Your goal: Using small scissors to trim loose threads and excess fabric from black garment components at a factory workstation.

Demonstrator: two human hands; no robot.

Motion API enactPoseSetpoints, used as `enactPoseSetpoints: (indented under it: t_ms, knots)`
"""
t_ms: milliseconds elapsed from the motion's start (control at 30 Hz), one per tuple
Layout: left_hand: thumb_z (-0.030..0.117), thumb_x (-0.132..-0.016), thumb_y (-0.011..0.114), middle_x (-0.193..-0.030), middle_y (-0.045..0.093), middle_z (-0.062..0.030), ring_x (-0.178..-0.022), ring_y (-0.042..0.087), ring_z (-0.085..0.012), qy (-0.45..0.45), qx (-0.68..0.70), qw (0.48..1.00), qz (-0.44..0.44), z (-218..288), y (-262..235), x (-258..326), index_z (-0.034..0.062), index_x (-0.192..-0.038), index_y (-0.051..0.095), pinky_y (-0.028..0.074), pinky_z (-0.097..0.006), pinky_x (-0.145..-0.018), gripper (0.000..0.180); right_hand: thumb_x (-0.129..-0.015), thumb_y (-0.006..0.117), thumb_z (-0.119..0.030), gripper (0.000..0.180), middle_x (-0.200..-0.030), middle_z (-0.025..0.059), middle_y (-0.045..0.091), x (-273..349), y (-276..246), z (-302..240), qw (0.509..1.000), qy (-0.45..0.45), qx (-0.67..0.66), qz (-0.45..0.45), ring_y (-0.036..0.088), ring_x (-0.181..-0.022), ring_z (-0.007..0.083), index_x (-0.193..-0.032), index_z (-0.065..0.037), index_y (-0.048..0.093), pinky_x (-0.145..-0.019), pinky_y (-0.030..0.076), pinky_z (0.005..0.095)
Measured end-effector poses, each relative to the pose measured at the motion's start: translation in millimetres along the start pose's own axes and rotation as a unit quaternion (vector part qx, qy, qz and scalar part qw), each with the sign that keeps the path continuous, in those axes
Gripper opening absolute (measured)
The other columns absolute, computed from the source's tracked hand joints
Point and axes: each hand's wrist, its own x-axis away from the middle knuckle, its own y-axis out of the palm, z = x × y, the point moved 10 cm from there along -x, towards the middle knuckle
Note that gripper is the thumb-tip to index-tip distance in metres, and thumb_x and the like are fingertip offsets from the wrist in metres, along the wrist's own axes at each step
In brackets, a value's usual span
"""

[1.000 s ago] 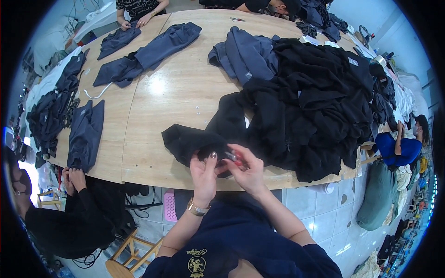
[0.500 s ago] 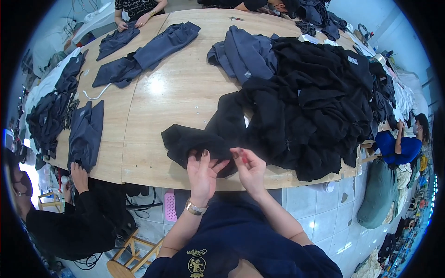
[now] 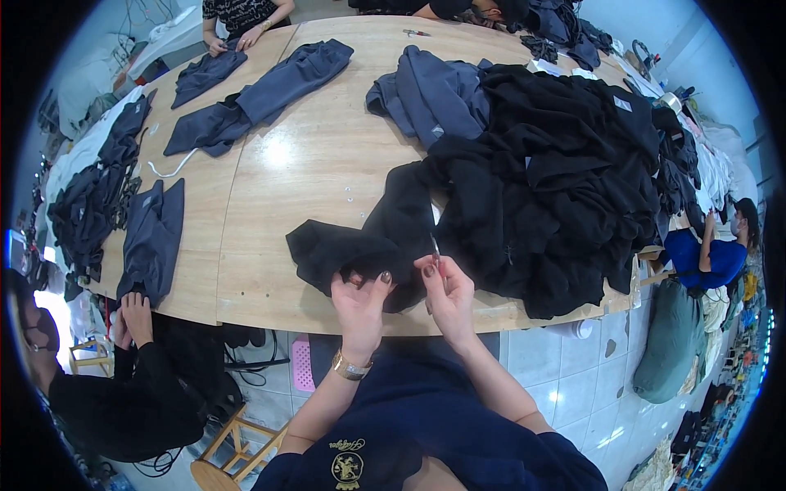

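My left hand [image 3: 359,307] is closed on the near edge of a black garment [image 3: 327,250], thumb against fingers. Part of those fingers is tucked under the cloth. Just to the right, my right hand [image 3: 449,299] grips small thread snips [image 3: 435,245] with a bit of red at the handle. Their thin metal tip points away from me, over the black cloth, and does not visibly cut anything. The garment's far part runs into a large heap of black garments [image 3: 565,180] on the right.
Grey-blue garments [image 3: 430,94] lie beside the heap, and others [image 3: 278,90] on the left of the wooden table [image 3: 286,188]. Another pair of snips [image 3: 416,33] rests at the far side. Co-workers sit around; one at left has both hands [image 3: 135,317] on a grey garment [image 3: 153,237].
My right hand has turned the snips so the tip now points away from me. My left thumb has closed toward its fingers. The left co-worker's second hand has joined the first.
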Motion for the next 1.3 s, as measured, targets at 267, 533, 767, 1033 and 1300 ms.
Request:
enactPoseSetpoints:
  t_ms: [267,533,767,1033,1300]
  knots:
    - [-0.006,-0.082,0.056,-0.102,0.052,-0.0051,-0.088,0.056,-0.0096,-0.047,0.017,0.997,-0.054,1.9,8.0,-8.0,0.0059,-0.131,0.027,0.048,-0.022,-0.076,0.058,-0.086,0.060,-0.012,0.015,-0.069,-0.0072,0.045,-6.8,-4.9,-8.0,0.996,-0.084,0.003,0.000,0.036,-0.057,-0.0007,-0.090,-0.005,0.047,-0.050,0.029,0.0148]
    - [-0.008,-0.080,0.059,-0.097,0.050,-0.0064,-0.085,0.054,-0.0111,-0.060,0.014,0.997,-0.054,8.8,10.9,-8.4,0.0038,-0.117,0.037,0.050,-0.025,-0.071,0.044,-0.083,0.065,-0.016,0.015,-0.058,-0.0063,0.049,-14.0,14.9,16.4,0.996,0.061,-0.025,-0.065,0.040,-0.044,0.0004,-0.083,-0.004,0.057,-0.039,0.030,0.0175]
    - [-0.006,-0.081,0.058,-0.098,0.054,-0.0079,-0.094,0.054,-0.0118,-0.043,-0.095,0.992,-0.075,2.6,15.9,2.1,-0.0010,-0.136,0.022,0.045,-0.022,-0.084,0.066,-0.083,0.065,-0.016,0.014,-0.057,-0.0055,0.049,-13.1,12.4,24.4,0.979,0.067,-0.187,0.035,0.039,-0.041,0.0013,-0.084,-0.005,0.056,-0.038,0.030,0.0183]
    - [-0.012,-0.078,0.057,-0.104,0.054,-0.0066,-0.093,0.054,-0.0092,0.023,-0.179,0.978,-0.101,20.4,27.4,2.8,-0.0036,-0.126,0.044,0.045,-0.021,-0.083,0.050,-0.082,0.066,-0.015,0.015,-0.056,-0.0063,0.047,-14.0,16.2,33.7,0.976,0.078,-0.203,0.030,0.037,-0.041,0.0006,-0.086,-0.004,0.056,-0.038,0.027,0.0179]
    - [-0.011,-0.076,0.060,-0.089,0.057,-0.0012,-0.077,0.055,-0.0065,0.146,-0.434,0.883,-0.104,44.3,31.2,-0.4,0.0007,-0.113,0.058,0.045,-0.019,-0.067,0.039,-0.085,0.061,-0.011,0.010,-0.058,-0.0046,0.047,-19.9,22.1,23.1,0.973,0.091,-0.211,-0.018,0.038,-0.043,0.0025,-0.089,-0.004,0.055,-0.041,0.030,0.0188]
